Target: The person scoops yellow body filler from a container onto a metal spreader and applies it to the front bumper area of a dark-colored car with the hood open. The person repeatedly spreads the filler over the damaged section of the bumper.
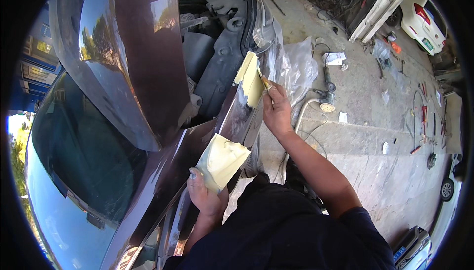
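I see my left grip (205, 192) clasping a putty-laden board (224, 161); if it tips, putty could slide onto the fender (236, 118) ahead. Farther right, a yellow patch (251, 81) lies just left of my right grip (277, 108), pinching a spreader (267, 83); uneven pressure could ridge it.

Two hands (205, 196) (277, 111), one board (211, 179) (one hood (143, 67))

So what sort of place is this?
Most likely a car body shop: a dark car stands with its hood raised, pale yellow paste coats part of its fender, and what looks like a power tool lies on the floor.
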A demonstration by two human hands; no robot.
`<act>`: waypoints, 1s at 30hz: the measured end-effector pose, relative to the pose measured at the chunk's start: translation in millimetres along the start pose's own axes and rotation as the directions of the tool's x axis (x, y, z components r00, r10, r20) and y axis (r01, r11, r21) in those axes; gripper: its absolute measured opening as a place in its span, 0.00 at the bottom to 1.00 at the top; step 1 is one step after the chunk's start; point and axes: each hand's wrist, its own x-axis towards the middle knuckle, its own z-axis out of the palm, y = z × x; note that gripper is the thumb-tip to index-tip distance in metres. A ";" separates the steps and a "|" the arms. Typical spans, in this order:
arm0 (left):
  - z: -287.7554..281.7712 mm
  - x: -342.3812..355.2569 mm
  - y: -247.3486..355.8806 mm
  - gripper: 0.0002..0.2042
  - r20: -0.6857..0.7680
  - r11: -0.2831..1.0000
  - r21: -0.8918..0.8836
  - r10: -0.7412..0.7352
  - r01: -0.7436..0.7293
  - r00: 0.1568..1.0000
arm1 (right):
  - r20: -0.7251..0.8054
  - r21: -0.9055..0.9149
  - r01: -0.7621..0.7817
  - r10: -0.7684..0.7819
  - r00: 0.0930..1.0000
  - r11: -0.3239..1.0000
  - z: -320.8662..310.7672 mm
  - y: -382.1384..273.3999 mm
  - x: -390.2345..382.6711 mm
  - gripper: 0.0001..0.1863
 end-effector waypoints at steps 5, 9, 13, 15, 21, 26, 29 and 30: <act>0.8 0.8 -3.0 0.19 -0.015 1.000 -0.024 0.001 -0.001 1.000 | 0.079 -0.123 0.107 -0.098 0.992 0.987 1.2 -33.7 -50.6 0.33; -31.3 1.2 -21.2 0.19 0.195 0.674 0.647 0.305 -0.355 0.932 | 0.201 -0.032 0.099 -0.091 0.975 0.995 -19.1 -51.7 -77.7 0.30; -21.0 3.3 -16.2 0.23 0.054 0.880 0.454 0.132 -0.142 0.990 | 0.167 0.173 -0.094 0.065 0.984 0.980 -37.1 -29.0 -72.5 0.24; 13.2 -0.1 2.1 0.18 -0.007 0.995 0.100 -0.018 0.019 1.000 | 0.089 0.276 -0.345 0.334 0.938 0.897 -30.7 -0.3 -53.8 0.21; -20.1 2.8 -11.7 0.17 -0.034 0.946 0.310 0.115 -0.099 0.993 | 0.132 0.658 -0.525 0.603 0.786 0.540 -20.1 23.7 -12.0 0.11; 8.1 -4.4 3.4 0.17 -0.019 1.000 -0.015 -0.020 0.020 1.000 | 0.213 0.592 -0.551 0.545 0.811 0.588 -14.3 10.9 -29.6 0.13; -7.5 -0.4 -6.5 0.17 -0.027 0.994 0.098 0.052 -0.050 0.998 | 0.311 0.536 -0.624 0.555 0.772 0.568 -25.3 -4.3 -46.0 0.13; -24.5 1.7 -17.2 0.17 -0.047 0.974 0.208 0.105 -0.093 0.993 | 0.360 0.563 -0.671 0.588 0.725 0.483 -33.0 -6.1 -48.7 0.13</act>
